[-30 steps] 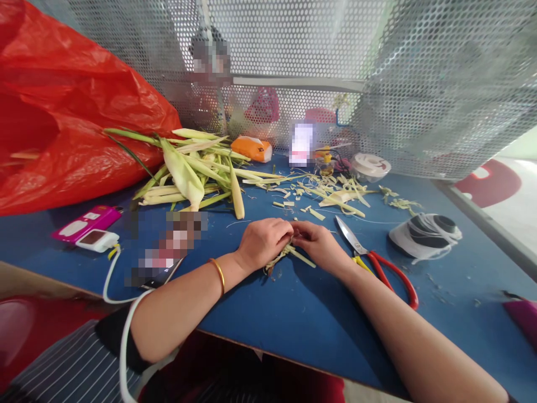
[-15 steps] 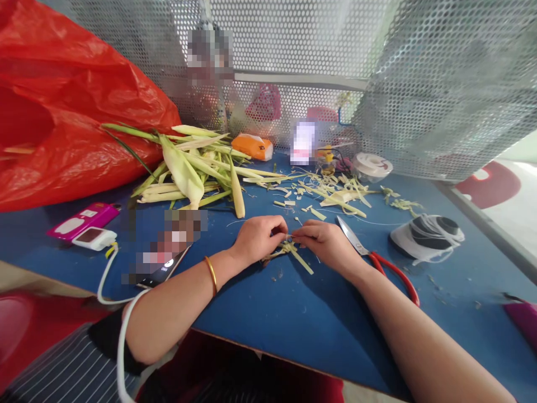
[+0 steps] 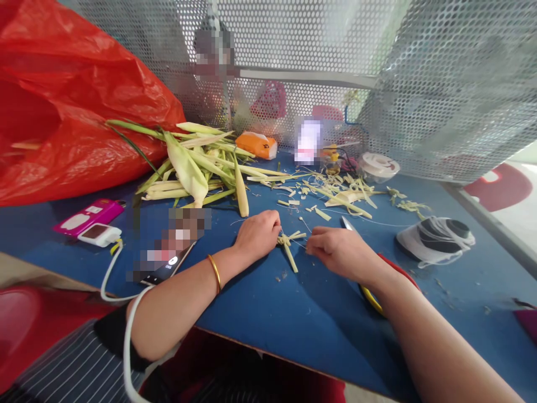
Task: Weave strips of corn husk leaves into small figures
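My left hand [image 3: 258, 235] lies curled on the blue table [image 3: 293, 319], its grip closed on one end of a small folded leaf knot [image 3: 287, 244] that rests on the table between my two hands. My right hand [image 3: 339, 253] lies just right of the knot, not touching it, fingertips drawn together; I cannot tell whether that grip holds anything. My right wrist covers most of the scissors [image 3: 347, 224]: only the blade tip shows beyond my knuckles, and a bit of red and yellow handle near my forearm. Far left of my hands lies a pile of long green leaves [image 3: 197, 168], its ends against a big red plastic bag [image 3: 62, 112]. Short leaf cuttings [image 3: 335, 193] are scattered farther back, toward the right. At the left lie a phone [image 3: 168, 263], a pink power bank [image 3: 88, 215] and a white charger [image 3: 98, 235] with a white cable [image 3: 109, 274] running toward me. An orange packet [image 3: 255, 144] and a white spool [image 3: 380, 165] sit at the far edge; a black reel wound with white thread [image 3: 436, 235] lies at the right. A perforated metal screen [image 3: 293, 45] closes the table's far side and right side.
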Demonstrator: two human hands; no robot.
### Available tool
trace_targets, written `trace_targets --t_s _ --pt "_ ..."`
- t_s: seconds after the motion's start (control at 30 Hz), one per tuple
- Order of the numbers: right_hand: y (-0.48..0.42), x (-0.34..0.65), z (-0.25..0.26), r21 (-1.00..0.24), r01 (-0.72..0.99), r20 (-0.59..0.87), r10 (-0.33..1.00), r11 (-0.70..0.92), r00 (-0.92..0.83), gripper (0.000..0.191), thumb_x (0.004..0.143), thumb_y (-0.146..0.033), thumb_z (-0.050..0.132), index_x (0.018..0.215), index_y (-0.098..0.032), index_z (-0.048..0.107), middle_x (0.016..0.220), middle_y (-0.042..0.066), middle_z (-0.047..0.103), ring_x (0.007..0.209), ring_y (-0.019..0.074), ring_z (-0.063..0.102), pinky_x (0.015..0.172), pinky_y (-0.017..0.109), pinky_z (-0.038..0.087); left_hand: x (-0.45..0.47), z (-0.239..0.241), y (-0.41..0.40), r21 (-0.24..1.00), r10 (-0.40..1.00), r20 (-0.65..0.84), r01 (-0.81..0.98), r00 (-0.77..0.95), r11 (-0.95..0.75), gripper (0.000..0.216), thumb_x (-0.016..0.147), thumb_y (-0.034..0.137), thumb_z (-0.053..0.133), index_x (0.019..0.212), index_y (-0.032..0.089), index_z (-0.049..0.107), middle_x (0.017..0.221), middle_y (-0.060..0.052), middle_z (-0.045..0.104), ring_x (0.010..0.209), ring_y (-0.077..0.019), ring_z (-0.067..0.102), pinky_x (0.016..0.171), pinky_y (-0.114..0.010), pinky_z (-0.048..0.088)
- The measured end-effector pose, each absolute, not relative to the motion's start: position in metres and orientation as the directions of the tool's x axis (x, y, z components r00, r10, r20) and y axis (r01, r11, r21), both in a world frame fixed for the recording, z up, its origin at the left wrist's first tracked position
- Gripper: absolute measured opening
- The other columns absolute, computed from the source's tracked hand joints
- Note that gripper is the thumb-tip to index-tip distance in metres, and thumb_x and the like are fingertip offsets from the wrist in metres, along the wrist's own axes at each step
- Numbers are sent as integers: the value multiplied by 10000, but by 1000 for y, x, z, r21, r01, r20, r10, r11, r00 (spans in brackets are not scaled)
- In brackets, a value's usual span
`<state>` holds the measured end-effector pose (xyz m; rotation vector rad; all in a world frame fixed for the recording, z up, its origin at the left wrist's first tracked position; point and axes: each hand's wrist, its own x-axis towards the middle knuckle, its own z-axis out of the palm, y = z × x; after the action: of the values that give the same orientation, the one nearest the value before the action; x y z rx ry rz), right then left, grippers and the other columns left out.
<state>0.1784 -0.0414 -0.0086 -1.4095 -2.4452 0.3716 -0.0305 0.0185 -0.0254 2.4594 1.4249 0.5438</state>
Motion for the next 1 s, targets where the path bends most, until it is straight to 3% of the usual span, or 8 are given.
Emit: trace_targets --t_s 0.17,0.27,0.37,0.47,0.6,0.7,0.77,1.0 --pt "-40 172 -5 -514 761 194 918 396 -347 215 867 -202 535 724 -236 692 816 26 634 681 141 566 637 267 401 -29 -25 17 417 863 195 757 466 -502 104 874 181 500 784 199 547 846 -28 644 785 -180 591 670 -293 411" --pt "-39 159 -7 -796 529 203 953 294 -225 245 858 -266 522 658 -208 651 908 56 662 793 164 611 697 281 470 -28 -26 17 434 868 199 753 456 -495 110 864 168 495 769 199 539 808 -22 630 748 -171 577 646 -287 399" --pt "-37 147 -14 -968 235 46 981 90 -188 257 829 -298 485 622 -192 593 870 67 693 754 167 640 644 275 498 -27 -29 16 435 861 222 744 457 -507 127 851 150 480 751 199 541 781 -21 621 726 -161 567 628 -276 389" --pt "-35 144 -21 -983 182 -31 983 3 -182 228 814 -316 480 631 -198 546 714 33 668 672 152 630 619 261 480 -27 -31 16 482 860 243 713 449 -508 120 832 156 495 732 197 548 759 -15 619 707 -152 559 617 -267 384" --pt "-30 150 -26 -958 284 15 995 42 -96 218 806 -309 482 613 -215 519 605 -10 595 594 129 567 612 255 443 -26 -29 17 716 881 164 561 443 -415 102 801 183 545 701 189 567 674 11 614 610 -123 531 572 -243 385" --pt "-28 154 -27 -959 275 42 993 70 -109 221 807 -300 479 604 -219 515 613 -14 584 613 132 562 630 259 435 -25 -25 16 860 850 163 349 502 -371 94 781 181 574 688 171 561 825 -22 682 715 -123 586 630 -234 432" --pt "-28 154 -27 -950 296 58 990 93 -125 231 814 -295 479 599 -221 517 608 -17 575 622 134 553 645 261 432 -24 -22 15 914 838 150 250 525 -321 113 788 192 585 686 164 545 898 -47 699 789 -136 613 674 -242 453" --pt "-32 154 -23 -903 400 90 980 156 -178 261 865 -279 446 621 -217 515 647 -16 582 658 138 538 669 265 417 -25 -18 15 992 769 -61 127 636 -26 90 815 184 576 736 165 536 757 -11 680 705 -112 604 686 -242 456"
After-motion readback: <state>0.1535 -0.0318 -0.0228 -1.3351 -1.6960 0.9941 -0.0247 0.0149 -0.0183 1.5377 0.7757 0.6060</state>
